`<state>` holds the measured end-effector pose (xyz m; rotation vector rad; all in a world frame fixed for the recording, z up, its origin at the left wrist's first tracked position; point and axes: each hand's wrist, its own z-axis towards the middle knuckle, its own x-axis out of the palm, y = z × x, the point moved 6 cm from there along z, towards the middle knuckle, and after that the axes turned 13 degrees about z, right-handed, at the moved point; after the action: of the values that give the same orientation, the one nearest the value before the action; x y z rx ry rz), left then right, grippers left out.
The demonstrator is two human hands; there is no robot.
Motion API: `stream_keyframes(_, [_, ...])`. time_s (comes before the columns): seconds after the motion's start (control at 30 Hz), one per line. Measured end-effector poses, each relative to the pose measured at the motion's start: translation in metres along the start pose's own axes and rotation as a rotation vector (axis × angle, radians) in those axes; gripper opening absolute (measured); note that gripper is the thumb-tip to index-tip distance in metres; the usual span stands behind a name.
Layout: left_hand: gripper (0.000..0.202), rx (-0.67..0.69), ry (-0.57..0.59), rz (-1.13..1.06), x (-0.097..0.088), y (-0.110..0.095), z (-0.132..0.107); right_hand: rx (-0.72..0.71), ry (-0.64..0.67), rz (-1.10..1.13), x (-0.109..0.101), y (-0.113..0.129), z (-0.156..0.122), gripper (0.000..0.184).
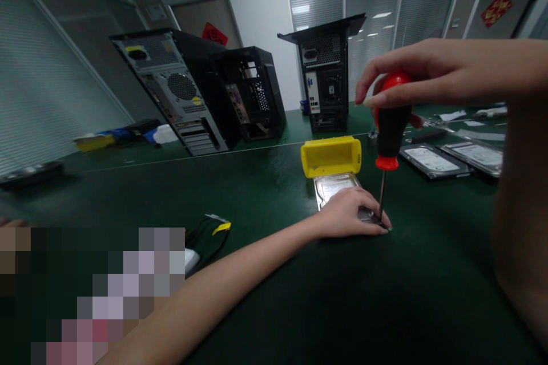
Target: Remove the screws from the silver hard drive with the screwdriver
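Left forearm (222, 279) foremost, left hand (353, 214) clasps the hard drive (336, 183), presumably steadying it, while right hand (432, 71) grips the near-upright screwdriver (391, 134).

Red-and-black screwdriver (391, 132), yellow bin (331, 159), silver hard drive (334, 185), dark green tabletop (257, 188)

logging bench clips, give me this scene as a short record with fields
left hand: resting on the hard drive, fingertips beside the screwdriver's tip
right hand: gripping the screwdriver by its red and black handle
screwdriver: nearly upright, tip down at the hard drive
yellow bin: just behind the hard drive
other drives: two, lying to the right
computer cases: three, standing at the back
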<state>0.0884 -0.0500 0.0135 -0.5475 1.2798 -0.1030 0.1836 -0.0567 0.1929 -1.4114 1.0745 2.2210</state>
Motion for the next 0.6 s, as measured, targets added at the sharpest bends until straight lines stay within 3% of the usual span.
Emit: stream_keyframes(0.6, [0.014,-0.025,0.016,-0.002,-0.001,-0.0022,0.0008,0.06,0.007,-0.061,0.0037,-0.0044,0.0016,0.043])
